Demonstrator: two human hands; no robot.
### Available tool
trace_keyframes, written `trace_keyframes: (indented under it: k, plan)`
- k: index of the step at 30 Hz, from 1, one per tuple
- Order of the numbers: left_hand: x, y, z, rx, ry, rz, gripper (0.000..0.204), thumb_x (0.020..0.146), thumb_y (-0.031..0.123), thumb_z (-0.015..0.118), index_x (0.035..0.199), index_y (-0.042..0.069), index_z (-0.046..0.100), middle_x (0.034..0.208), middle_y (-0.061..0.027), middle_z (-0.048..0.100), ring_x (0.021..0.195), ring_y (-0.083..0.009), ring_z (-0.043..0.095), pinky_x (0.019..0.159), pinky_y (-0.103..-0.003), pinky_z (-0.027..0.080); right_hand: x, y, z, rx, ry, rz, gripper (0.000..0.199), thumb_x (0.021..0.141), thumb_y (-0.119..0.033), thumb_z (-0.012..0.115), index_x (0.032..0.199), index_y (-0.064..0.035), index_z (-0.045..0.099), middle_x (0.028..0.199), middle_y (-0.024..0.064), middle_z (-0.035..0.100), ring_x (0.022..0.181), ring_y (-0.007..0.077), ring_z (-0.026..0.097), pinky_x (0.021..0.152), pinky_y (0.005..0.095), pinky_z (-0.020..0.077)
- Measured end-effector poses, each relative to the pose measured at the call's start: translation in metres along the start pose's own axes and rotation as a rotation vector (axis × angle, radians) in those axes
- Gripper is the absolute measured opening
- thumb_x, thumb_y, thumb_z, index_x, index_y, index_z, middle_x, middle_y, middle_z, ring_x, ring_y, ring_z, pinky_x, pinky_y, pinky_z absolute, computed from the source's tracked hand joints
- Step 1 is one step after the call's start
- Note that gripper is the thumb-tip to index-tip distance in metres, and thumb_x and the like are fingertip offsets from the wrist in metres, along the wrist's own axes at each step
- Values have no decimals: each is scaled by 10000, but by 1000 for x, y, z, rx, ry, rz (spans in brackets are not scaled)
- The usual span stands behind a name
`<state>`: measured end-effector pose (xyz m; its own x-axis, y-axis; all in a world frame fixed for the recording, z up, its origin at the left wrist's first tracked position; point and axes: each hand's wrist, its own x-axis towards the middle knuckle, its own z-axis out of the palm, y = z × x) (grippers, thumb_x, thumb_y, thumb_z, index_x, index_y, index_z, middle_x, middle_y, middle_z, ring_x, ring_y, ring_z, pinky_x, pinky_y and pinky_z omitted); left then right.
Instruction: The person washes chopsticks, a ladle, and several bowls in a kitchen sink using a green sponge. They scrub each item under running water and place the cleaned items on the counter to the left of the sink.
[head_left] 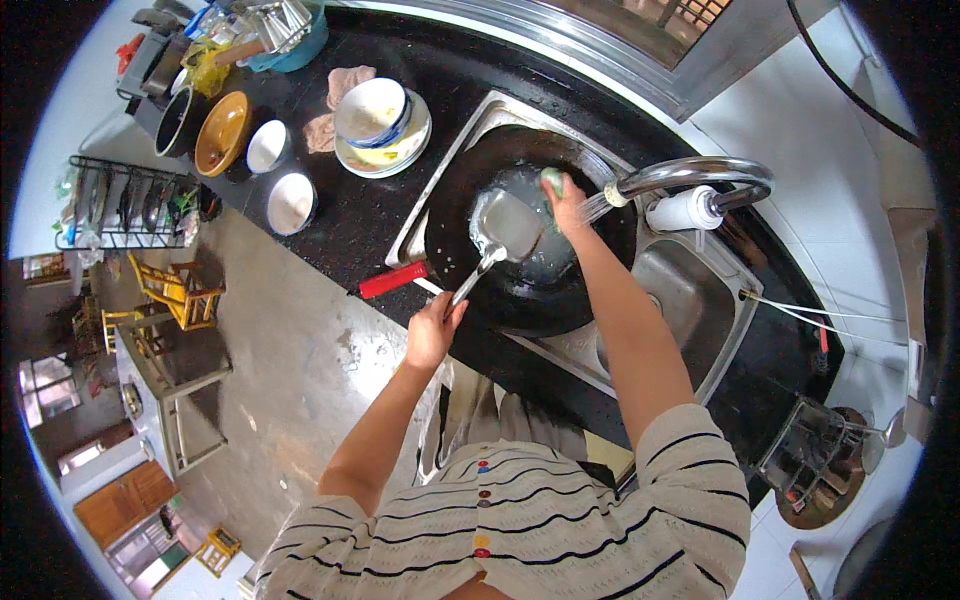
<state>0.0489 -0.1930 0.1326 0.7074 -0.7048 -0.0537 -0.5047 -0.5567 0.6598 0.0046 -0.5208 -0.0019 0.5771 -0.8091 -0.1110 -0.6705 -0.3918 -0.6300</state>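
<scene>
A large black wok (pixel 530 315) sits over the sink with cloudy water inside. My left hand (pixel 432 333) is closed around the handle of a metal wok spatula (pixel 508 224), whose broad blade lies in the water. In my right hand (pixel 568 205) is a pale green scrubbing sponge (pixel 552 180), gripped at the wok's right side near the spatula blade. The curved chrome faucet (pixel 690 170) reaches over the wok's edge beside my right wrist. A red handle (pixel 393 281) sticks out left of the wok over the counter; what it belongs to is unclear.
A second steel basin (pixel 680 290) lies right of the wok. On the black counter (pixel 420 215) stand stacked plates and a bowl (pixel 370 112), two white bowls, a brown bowl (pixel 222 133) and a pinkish cloth (pixel 348 86). A teal basin (pixel 290 50) holds utensils. A wire rack stands at right.
</scene>
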Motion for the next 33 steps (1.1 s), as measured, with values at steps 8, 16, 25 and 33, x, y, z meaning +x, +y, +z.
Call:
trace_keyframes:
  k: [8, 16, 25, 33]
  plan:
    - [14, 7, -1, 53, -58, -64, 277, 862, 296, 580, 840, 21, 551, 726, -218, 593, 683, -386, 592, 570, -437, 455, -61, -11, -23, -403, -72, -559, 375, 703, -223, 710, 1049, -108, 622, 1094, 126, 540, 954, 295, 543, 787, 378, 442]
    - [16, 28, 6, 73, -67, -28, 246, 861, 275, 581, 844, 32, 544, 734, -212, 592, 695, -394, 587, 572, -436, 453, -87, -34, -36, 974, -269, -7, 311, 902, -176, 540, 1180, -41, 573, 979, 47, 608, 843, 123, 542, 763, 292, 439]
    - [22, 49, 3, 54, -170, 158, 264, 853, 276, 581, 812, 27, 507, 719, -212, 576, 702, -405, 576, 600, -474, 455, -102, -40, -68, 851, -258, -238, 351, 936, -117, 473, 1281, -52, 481, 1018, 8, 556, 769, 52, 482, 698, 202, 422]
    - [18, 55, -3, 68, -224, 201, 248, 846, 270, 592, 817, 38, 510, 725, -212, 574, 703, -405, 573, 590, -473, 451, -91, -36, -53, 537, -76, 116, 510, 928, -415, 412, 1244, -15, 437, 1084, 239, 571, 1022, 384, 541, 895, 405, 399]
